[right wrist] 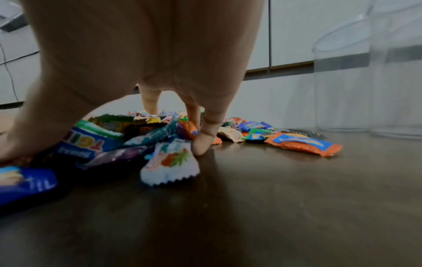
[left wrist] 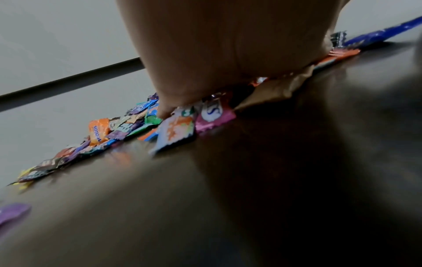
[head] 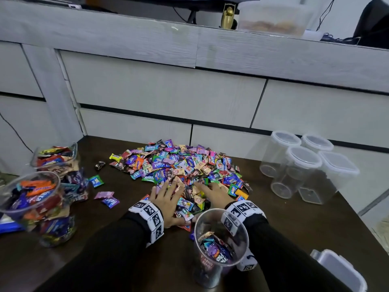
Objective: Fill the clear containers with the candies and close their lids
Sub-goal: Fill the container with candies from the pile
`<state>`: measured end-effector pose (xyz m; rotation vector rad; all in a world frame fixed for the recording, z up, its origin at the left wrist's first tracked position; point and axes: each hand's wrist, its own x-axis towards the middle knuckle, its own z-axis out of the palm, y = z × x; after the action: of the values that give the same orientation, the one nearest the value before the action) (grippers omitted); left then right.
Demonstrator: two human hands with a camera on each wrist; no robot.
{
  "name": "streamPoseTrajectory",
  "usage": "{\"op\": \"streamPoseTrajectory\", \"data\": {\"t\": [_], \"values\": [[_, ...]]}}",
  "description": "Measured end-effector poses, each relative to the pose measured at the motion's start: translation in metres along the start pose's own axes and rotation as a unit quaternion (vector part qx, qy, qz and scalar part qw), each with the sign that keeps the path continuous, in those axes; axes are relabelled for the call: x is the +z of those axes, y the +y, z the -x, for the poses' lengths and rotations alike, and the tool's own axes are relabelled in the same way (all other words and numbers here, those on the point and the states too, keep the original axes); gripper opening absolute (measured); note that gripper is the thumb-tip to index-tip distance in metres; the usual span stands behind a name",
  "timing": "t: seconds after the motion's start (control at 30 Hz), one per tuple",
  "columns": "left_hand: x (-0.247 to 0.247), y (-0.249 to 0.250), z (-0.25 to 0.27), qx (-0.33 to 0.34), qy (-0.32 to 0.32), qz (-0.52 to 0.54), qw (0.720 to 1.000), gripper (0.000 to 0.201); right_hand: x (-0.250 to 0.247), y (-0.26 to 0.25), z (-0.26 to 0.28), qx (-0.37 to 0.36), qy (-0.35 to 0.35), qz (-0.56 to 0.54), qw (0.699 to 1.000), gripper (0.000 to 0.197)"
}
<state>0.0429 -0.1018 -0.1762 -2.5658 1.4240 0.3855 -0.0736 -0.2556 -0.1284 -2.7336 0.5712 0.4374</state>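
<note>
The candies (head: 181, 167) lie heaped on the bench (head: 117, 232). Both grips rest on the pile's near edge, left hand (head: 166, 199) and right hand (head: 214, 194) with fingers spread, cupping wrappers between them. Just behind the right wrist stands an open, part-filled container (head: 219, 247); lidded empty containers (head: 303, 165) stand further right.

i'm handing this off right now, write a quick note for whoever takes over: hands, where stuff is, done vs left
Left hand and right hand: both spread on the near edge of the candy pile, scooping, nothing lifted yet.
Open container stands just before the hands, partly filled.
Two full containers at the left, no lids on them.
Four empty lidded containers at the right; a loose lid near right.
Left: finish filling, do the empties, close all lids.
</note>
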Motion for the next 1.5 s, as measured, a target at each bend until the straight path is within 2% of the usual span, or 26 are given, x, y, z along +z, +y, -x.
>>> {"op": "streamPoseTrajectory", "data": {"t": [0.13, 0.23, 0.33, 0.5, 0.63, 0.8, 1.0, 1.1, 1.37, 1.5], "values": [[-0.004, 0.003, 0.002, 0.011, 0.048, -0.027, 0.998, 0.091, 0.001, 0.002, -0.005, -0.022, -0.005, 0.045, 0.999, 0.089], [-0.009, 0.003, 0.004, 0.031, 0.08, -0.039, 0.996, 0.077, 0.0, 0.004, -0.006, -0.051, 0.002, 0.043, 0.998, 0.07], [-0.016, 0.002, 0.004, 0.045, 0.082, -0.045, 0.995, 0.069, 0.0, 0.003, -0.005, -0.068, 0.014, 0.04, 0.997, 0.057], [-0.031, 0.004, 0.007, 0.034, 0.065, -0.035, 0.997, 0.05, -0.003, 0.005, -0.004, -0.062, 0.036, 0.045, 0.996, 0.05], [-0.039, 0.003, 0.011, 0.008, 0.074, -0.02, 0.997, 0.049, -0.009, 0.013, 0.005, -0.054, 0.079, -0.015, 0.995, 0.034], [-0.053, 0.0, 0.019, -0.01, 0.107, 0.058, 0.993, 0.041, -0.022, 0.024, 0.02, -0.033, 0.115, -0.047, 0.992, 0.035], [-0.07, -0.001, 0.03, -0.029, 0.117, 0.129, 0.984, 0.051, -0.033, 0.031, 0.046, -0.016, 0.093, -0.042, 0.995, 0.033], [-0.081, 0.004, 0.038, -0.036, 0.141, 0.172, 0.974, 0.054, -0.039, 0.033, 0.061, -0.013, 0.111, -0.065, 0.992, 0.031], [-0.123, 0.032, 0.073, 0.014, 0.257, 0.277, 0.926, 0.043, -0.058, 0.032, 0.094, -0.033, 0.156, -0.081, 0.984, 0.026], [-0.14, 0.051, 0.094, 0.058, 0.284, 0.298, 0.91, 0.042, -0.064, 0.025, 0.107, -0.046, 0.167, -0.082, 0.982, 0.024]]}}
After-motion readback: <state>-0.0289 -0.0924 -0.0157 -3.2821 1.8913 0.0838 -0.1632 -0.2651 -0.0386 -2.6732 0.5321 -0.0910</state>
